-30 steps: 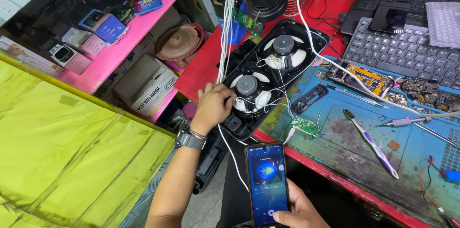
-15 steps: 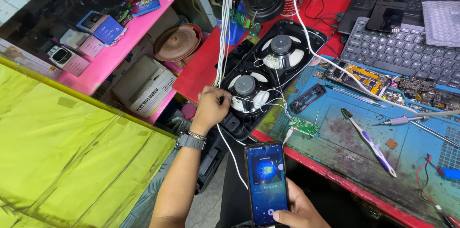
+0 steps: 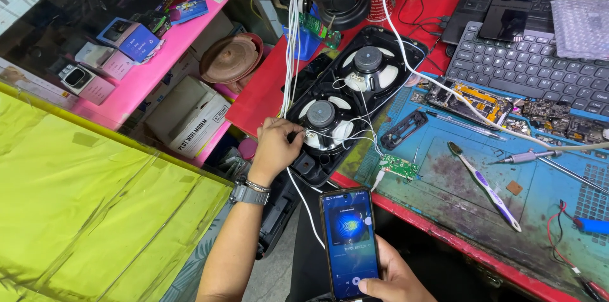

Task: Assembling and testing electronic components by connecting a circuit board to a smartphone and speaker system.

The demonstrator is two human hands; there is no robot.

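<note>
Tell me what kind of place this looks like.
Probably an electronics repair bench: an opened black plastic speaker housing, a small green circuit board on a stained blue work mat, and a soldering iron.

The speaker shell (image 3: 387,96) looks like matt black plastic. The phone (image 3: 350,243) has a glossy glass screen. The work mat (image 3: 457,194) is blue, rubbery and stained. The watch band (image 3: 248,195) is shiny metal. The toothbrush (image 3: 485,185) is smooth plastic.

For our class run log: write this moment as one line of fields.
left hand: on open speaker housing | right hand: holds lit phone | green circuit board: on blue mat
</note>
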